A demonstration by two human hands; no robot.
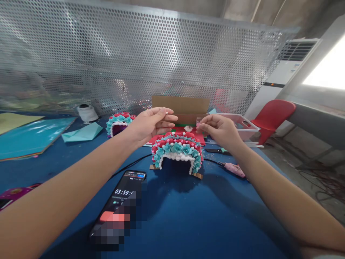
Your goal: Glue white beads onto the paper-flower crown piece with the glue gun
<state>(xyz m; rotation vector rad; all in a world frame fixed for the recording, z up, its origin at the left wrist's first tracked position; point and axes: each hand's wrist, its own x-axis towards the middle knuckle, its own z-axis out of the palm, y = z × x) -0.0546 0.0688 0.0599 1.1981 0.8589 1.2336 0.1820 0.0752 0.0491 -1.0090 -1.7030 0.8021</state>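
Note:
My left hand [155,124] is raised above the table, thumb against the index finger, with a tiny white bead [166,113] at the fingertips. The other fingers are loosely stretched out. To the right, my right hand [219,130] is closed in a pinch; a bit of pink shows at its fingertips, too small to name. Below and between both hands stands an arch-shaped craft piece [177,148], covered in teal paper flowers, red paper and white and pink beads, with a white beaded edge. Brown tabs stick out at its feet. Neither hand appears to touch the arch.
A similar arch [119,124] stands behind my left forearm. A phone [118,201] showing a timer lies in front. On the right are a pink glue gun [235,169], a dark-handled tool [215,151] and a white basket [246,126]. An open cardboard box [180,105] stands behind.

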